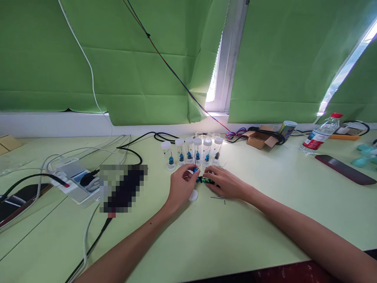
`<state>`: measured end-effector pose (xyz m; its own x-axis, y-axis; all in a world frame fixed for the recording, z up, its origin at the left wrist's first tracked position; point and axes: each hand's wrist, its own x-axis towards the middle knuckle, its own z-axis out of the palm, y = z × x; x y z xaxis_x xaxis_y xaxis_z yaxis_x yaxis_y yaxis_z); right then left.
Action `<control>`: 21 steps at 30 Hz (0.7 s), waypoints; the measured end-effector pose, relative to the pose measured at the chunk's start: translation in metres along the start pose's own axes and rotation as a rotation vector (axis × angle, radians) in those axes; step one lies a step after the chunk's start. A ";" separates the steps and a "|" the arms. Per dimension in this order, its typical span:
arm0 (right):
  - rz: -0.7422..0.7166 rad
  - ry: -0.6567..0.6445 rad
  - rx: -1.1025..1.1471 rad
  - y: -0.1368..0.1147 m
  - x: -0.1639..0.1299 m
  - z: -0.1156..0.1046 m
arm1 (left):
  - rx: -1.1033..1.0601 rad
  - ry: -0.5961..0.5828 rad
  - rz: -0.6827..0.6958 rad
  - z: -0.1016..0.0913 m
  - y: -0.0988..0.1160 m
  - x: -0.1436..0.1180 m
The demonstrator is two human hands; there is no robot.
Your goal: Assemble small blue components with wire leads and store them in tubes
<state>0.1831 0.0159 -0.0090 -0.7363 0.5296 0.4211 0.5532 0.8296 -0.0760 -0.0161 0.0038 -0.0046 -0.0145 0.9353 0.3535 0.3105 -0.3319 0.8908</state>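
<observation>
Apparently well along, judging by six capped tubes [166, 153] standing upright in a row on the worktop [265, 228], with small blue or dark fittings inside. Seems to leave the blue piece [195, 170], outside any tube just in front of the row, and a loose cap [193, 195] lying flat beside the left hand [183, 184]. Holds that blue piece in a narrow pinch there, and a green piece [207, 181] between bent fingers of the right hand [226, 184]; cannot tell whether joined. As for materials: clear, smooth cylinders under round matte white caps; shiny green with a black end; a thin, bent metal rod [218, 197] before the right hand; pale, even worktop underneath.
</observation>
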 end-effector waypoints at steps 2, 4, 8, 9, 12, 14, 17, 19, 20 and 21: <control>0.000 -0.002 -0.003 0.000 0.000 0.000 | 0.002 -0.003 0.003 0.000 0.000 0.000; 0.001 -0.006 -0.008 0.000 0.000 -0.001 | 0.000 -0.005 0.001 0.000 0.000 -0.001; 0.005 -0.022 -0.025 0.001 0.000 -0.001 | -0.002 -0.010 -0.006 0.000 -0.001 -0.001; 0.007 -0.023 -0.026 0.001 0.000 -0.001 | -0.003 -0.011 -0.006 0.001 -0.001 -0.001; 0.017 -0.017 -0.023 0.002 0.001 0.000 | -0.006 -0.014 -0.003 0.001 -0.002 -0.001; 0.021 -0.014 -0.022 0.003 0.001 0.000 | -0.004 -0.015 0.002 0.001 -0.002 -0.001; 0.031 -0.022 -0.038 0.003 0.001 0.001 | -0.004 -0.017 0.009 0.001 -0.001 -0.001; 0.044 -0.031 -0.053 0.004 0.001 0.001 | -0.003 -0.014 0.014 0.000 0.000 -0.001; 0.050 -0.032 -0.055 0.004 0.001 0.001 | -0.001 -0.009 0.016 0.000 0.001 -0.001; 0.057 -0.027 -0.053 0.004 0.001 0.001 | 0.002 -0.004 0.017 -0.001 0.001 0.000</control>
<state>0.1847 0.0199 -0.0099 -0.7132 0.5807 0.3927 0.6135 0.7880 -0.0509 -0.0165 0.0029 -0.0031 -0.0050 0.9300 0.3676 0.3129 -0.3477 0.8838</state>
